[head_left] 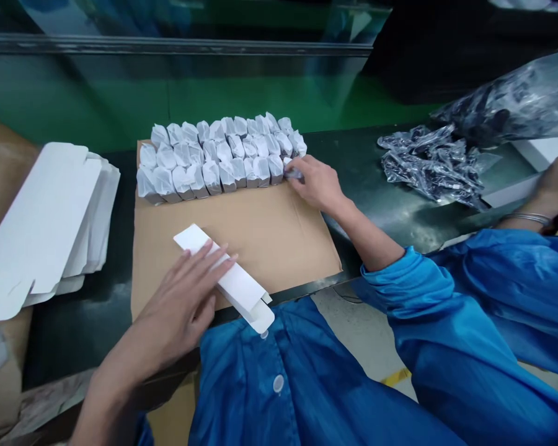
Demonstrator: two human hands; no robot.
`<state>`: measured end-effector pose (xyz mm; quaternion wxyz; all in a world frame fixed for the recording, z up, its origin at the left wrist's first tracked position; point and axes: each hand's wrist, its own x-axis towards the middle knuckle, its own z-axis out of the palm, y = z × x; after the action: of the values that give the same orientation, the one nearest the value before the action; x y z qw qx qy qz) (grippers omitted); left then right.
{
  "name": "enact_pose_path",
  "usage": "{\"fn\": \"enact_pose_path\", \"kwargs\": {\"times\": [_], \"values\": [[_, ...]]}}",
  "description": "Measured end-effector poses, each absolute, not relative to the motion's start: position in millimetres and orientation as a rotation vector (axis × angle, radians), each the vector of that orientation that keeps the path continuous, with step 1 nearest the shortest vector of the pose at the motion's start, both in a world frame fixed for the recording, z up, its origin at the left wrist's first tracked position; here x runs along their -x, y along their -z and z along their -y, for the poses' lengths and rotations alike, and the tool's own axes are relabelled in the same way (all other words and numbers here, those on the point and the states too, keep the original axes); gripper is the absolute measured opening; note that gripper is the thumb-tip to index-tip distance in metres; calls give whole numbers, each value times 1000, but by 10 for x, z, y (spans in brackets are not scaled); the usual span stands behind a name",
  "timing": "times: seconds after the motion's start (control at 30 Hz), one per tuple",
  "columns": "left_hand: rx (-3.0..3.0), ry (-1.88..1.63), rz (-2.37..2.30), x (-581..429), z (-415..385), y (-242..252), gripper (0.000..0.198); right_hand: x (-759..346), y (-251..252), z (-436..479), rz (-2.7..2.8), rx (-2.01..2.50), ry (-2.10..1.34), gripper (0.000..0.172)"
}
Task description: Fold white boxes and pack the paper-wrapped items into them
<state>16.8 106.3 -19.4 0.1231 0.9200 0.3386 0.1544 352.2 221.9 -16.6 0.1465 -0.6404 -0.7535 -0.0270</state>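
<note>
Under my left hand (186, 291) lies a narrow white box (244, 288) on a cardboard sheet (279, 235); its near end has open flaps, and my fingers rest across its top. My right hand (314, 179) reaches to the front right corner of several rows of small wrapped pieces (223, 150). Its thumb and fingers are closed round one wrapped piece (292, 171) there. The wrapped pieces stand close together along the back of the cardboard.
Flat white cartons (41, 217) are stacked at the left. Clear-bagged dark items (432, 164) lie at the right, with a large plastic bag (516, 99) behind. Another person's hand (555, 186) touches a white box (511, 191) at the far right.
</note>
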Motion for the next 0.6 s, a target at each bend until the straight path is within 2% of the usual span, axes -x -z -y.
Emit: {"fn": "enact_pose_path", "kwargs": {"times": [0.1,0.2,0.33,0.47,0.6], "values": [[-2839,-219,-903,-201,-1069,182,55,-3646,178,-2017,2211,1767,164,26],[-2937,-136,-1105,-262,-1167,174,41,-3759,147,-1754,2283,1675,71,23],[-2876,-15,-1454,-316,-1242,164,59,-3853,35,-1622,2225,1659,-64,39],[-2831,-187,-1362,-452,-1200,213,65,-3743,-49,-1750,2418,1762,-191,60],[-2849,-226,-1204,-610,-1143,273,51,-3510,-124,-1730,2541,1762,-343,56]]}}
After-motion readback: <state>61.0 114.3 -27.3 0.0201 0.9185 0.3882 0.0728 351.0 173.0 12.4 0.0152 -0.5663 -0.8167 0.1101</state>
